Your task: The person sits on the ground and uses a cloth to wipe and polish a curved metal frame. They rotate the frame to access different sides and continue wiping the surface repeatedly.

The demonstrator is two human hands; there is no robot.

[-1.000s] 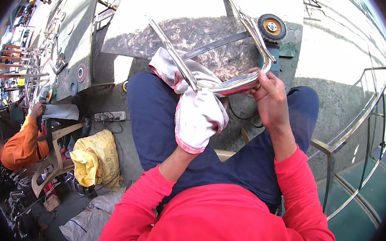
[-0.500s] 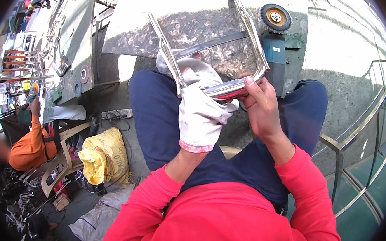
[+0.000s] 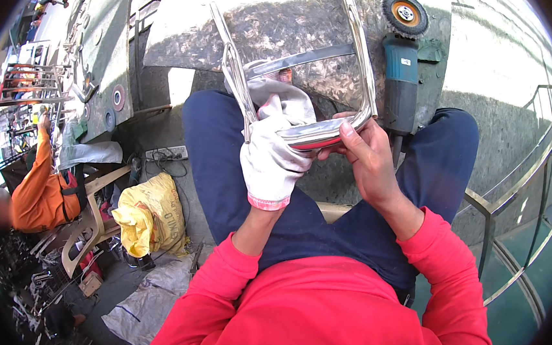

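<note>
A shiny bent metal tube frame (image 3: 317, 131) with two long legs and a flat crossbar extends away from me above my knees. My left hand (image 3: 277, 158), in a white work glove with a pink cuff, is closed round the near left corner of the frame. My bare right hand (image 3: 367, 155) grips the near right bend, its thumb on top of the tube. A whitish cloth (image 3: 290, 100) lies beyond my left glove, under the frame. Right of the frame an angle grinder (image 3: 402, 65) with a dark wheel lies on the worktable, apart from my hands.
The worktable (image 3: 214, 44) has a dark, worn top. A yellow sack (image 3: 156, 214) and a power strip (image 3: 167, 154) are on the floor at left. Farther left, a person in orange (image 3: 41, 197) sits working. A metal railing (image 3: 487, 221) curves along the right.
Both hands and the frame have shifted slightly left, and the frame has turned a little. The grinder appears farther right as the view moved. My grip stays on the frame.
</note>
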